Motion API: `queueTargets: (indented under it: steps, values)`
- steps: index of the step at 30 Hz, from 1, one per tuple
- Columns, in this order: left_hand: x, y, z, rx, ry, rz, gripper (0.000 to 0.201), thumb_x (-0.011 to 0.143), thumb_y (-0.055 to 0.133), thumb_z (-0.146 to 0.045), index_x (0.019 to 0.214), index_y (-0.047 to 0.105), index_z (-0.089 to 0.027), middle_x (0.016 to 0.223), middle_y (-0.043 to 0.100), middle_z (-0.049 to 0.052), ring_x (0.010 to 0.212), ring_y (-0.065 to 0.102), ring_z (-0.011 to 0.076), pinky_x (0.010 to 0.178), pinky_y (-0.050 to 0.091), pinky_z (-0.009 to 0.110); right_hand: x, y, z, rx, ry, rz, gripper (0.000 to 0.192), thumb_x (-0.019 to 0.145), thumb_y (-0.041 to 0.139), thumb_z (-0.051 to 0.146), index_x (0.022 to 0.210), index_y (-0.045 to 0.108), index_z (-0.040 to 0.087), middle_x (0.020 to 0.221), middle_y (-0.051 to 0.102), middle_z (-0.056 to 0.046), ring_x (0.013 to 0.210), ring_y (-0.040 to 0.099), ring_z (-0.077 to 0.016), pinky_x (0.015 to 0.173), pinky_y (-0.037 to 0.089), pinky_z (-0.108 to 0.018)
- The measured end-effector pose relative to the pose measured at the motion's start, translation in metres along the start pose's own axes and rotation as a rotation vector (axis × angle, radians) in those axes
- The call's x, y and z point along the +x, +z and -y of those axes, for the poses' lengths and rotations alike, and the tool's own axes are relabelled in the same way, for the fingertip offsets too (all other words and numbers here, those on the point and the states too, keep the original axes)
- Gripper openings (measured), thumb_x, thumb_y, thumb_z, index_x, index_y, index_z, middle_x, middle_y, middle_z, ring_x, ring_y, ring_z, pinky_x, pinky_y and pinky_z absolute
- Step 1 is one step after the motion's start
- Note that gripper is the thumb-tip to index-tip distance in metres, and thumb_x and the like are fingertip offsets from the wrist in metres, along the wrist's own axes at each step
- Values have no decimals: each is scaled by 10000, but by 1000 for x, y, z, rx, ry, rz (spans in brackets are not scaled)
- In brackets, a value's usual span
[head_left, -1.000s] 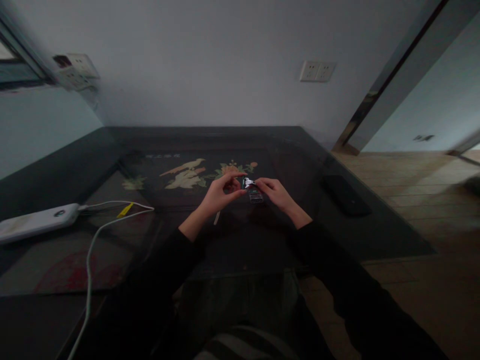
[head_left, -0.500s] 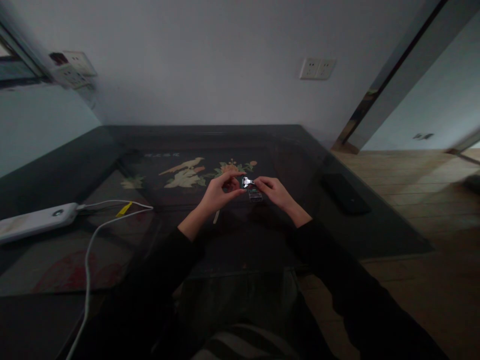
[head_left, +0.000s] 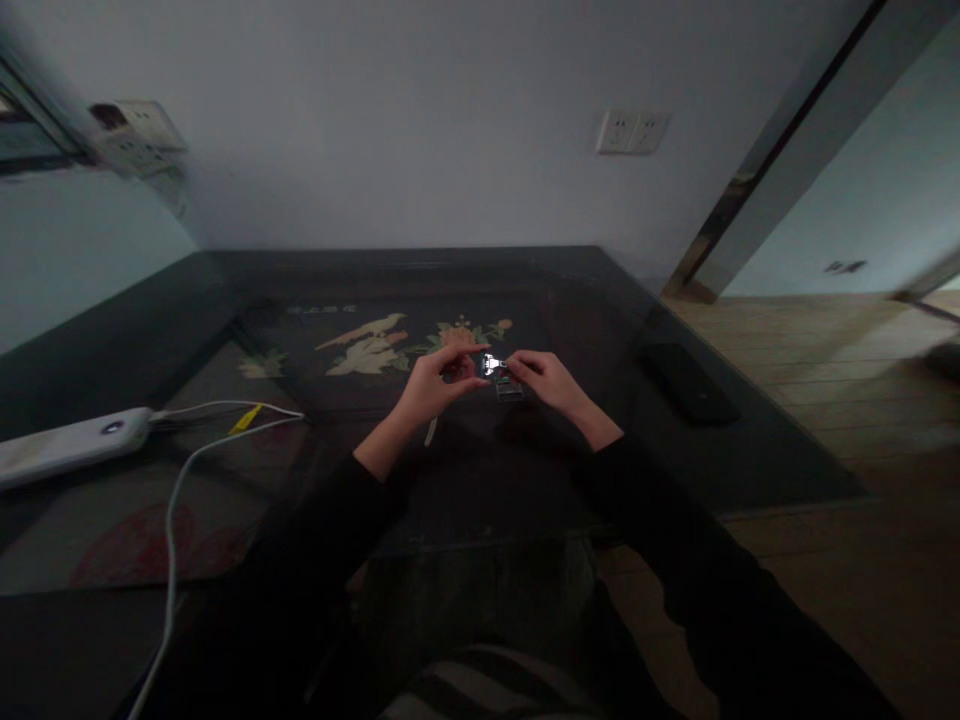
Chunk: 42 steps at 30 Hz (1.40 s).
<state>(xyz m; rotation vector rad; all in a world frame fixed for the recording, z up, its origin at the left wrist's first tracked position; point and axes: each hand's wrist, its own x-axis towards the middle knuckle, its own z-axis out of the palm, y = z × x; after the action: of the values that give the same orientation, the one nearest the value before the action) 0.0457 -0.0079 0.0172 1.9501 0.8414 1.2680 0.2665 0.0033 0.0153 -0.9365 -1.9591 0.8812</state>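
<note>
Between my two hands is a small shiny metal piece (head_left: 491, 366), wide at its left end and narrow at its right; its exact kind is too small to make out. My left hand (head_left: 437, 387) curves in a C, thumb and forefinger gripping the wide end from below and above. At the narrow end, my right hand (head_left: 551, 382) pinches with thumb and forefinger. Just below the piece, a small dark see-through frame-like object (head_left: 509, 391) shows near the right fingertips; I cannot tell whether it touches them.
The dark glossy table (head_left: 480, 480) carries a bird-and-flower picture (head_left: 371, 350). At left lie a white power strip (head_left: 75, 445) and a white cable (head_left: 171, 540) with a yellow tag (head_left: 245, 419). A pale thin strip (head_left: 430, 431) lies near my left wrist, a black phone-like slab (head_left: 688, 385) at right.
The view has shifted very slightly. Both hands keep nearly the same grip, and the metal piece has tilted a little, catching the light differently.
</note>
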Motion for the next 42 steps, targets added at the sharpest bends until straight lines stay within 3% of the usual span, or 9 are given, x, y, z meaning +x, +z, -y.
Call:
queueTargets:
  steps: [24,42]
  values:
    - [-2,1,-1,-39,-29,-6,483,696,826,-173,1165,709,-161,696,629,-19,629,533,101,629,453,239,-1,0,0,93,36,25,510,846,572,653,774,674,159,655,556,2,623,475,-135,598,350,-270]
    - [0,3,2,-74,-54,-46,462,671,837,-185,1116,717,-156,680,615,-23,615,538,93,596,455,219,-5,5,5,19,-7,-47,546,865,538,669,826,727,159,760,690,-47,698,581,-160,651,402,-280]
